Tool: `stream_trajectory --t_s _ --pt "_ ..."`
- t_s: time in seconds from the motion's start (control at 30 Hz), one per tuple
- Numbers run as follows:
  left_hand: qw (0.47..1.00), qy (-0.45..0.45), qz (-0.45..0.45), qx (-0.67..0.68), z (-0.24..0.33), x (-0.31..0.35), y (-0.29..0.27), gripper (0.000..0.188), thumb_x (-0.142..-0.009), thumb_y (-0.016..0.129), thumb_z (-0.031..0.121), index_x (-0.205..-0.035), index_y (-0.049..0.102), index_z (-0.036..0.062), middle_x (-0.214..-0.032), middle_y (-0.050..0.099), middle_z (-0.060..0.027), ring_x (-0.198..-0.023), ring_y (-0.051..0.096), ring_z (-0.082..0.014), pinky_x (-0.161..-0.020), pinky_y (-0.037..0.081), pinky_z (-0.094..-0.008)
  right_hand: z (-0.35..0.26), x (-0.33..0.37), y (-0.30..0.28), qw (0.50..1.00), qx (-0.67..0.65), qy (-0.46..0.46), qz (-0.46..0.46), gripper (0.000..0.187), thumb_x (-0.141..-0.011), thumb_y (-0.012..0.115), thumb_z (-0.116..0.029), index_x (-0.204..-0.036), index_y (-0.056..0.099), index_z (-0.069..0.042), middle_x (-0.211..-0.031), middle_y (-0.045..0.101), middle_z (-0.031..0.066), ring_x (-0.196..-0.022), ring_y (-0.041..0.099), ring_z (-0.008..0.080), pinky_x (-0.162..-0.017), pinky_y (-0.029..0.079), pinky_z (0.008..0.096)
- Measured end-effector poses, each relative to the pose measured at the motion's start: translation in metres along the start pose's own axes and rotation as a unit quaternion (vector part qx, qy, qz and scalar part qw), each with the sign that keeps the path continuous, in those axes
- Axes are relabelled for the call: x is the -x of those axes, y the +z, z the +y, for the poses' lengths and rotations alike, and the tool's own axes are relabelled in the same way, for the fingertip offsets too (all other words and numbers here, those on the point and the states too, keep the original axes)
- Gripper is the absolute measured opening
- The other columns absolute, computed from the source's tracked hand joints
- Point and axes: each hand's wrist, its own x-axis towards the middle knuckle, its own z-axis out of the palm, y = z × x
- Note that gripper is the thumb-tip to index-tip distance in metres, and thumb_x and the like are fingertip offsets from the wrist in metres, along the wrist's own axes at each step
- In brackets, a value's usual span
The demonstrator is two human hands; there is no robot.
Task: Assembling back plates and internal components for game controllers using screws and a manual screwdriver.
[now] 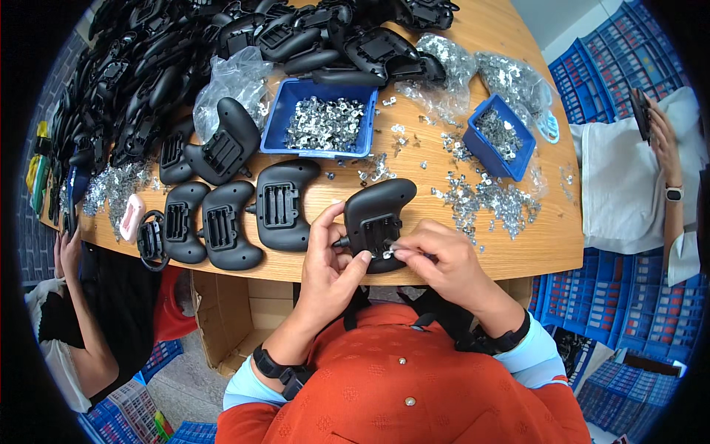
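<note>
Clock centred on the black controller shell (373, 209) I hold, near edge of the surface (425, 166) closest to me. Shell: open battery bay facing up, one horn pointing to 1 o'clock, the other towards 6.

Left grip (328, 263), 8 o'clock: closed round the shell's side, thumb on the front, fingers partly hidden behind. Right grip (447, 260), 4 o'clock: thumb and fingertips pinched nearly together on a small silvery clip (387, 254) at the bay's lower end; clip partly hidden, exact shape unclear.

9 o'clock: row of three more shells (281, 205), bays up, then a round black part (150, 240) and a pink item (132, 218). 10 o'clock: two shells (222, 148), one overlapping the other, big black shell pile (148, 70) beyond. 11 o'clock: wide blue bin (266, 133) of clips. 2 o'clock: smaller blue bin (510, 164), also clips. 3 o'clock: loose clips (488, 206) scattered. 1 o'clock: clear bags (447, 66) of metal pieces.

Co-worker's hand (664, 144) well off towards 2–3 o'clock, on a black item (640, 115); another co-worker's hand (68, 253) far out at 9.
</note>
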Motion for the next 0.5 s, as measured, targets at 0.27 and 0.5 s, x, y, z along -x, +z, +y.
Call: stream_trajectory --t_s 0.27,0.5 --pt "1.000 -0.002 0.012 0.001 0.001 0.001 0.001 0.067 -0.084 0.054 -0.010 -0.143 0.023 0.0032 -0.117 0.055 -0.0136 -0.102 0.059 -0.0139 -0.076 0.050 -0.0223 0.027 0.022 0.006 0.976 0.174 0.035 0.123 0.009 -0.078 0.068 -0.003 -0.080 0.060 -0.003 -0.072 0.058 0.0085 -0.059 0.061 0.0239 -0.051 0.048 0.0343" --pt "1.000 -0.006 0.027 -0.001 0.001 0.000 0.003 0.067 -0.082 0.054 -0.009 -0.142 0.026 0.0031 -0.117 0.056 -0.0129 -0.106 0.058 -0.0170 -0.088 0.048 -0.0282 0.034 0.036 0.005 0.977 0.163 0.068 0.118 0.014 -0.078 0.073 -0.011 -0.082 0.061 -0.005 -0.075 0.059 0.0082 -0.060 0.061 0.0257 -0.052 0.048 0.0348"
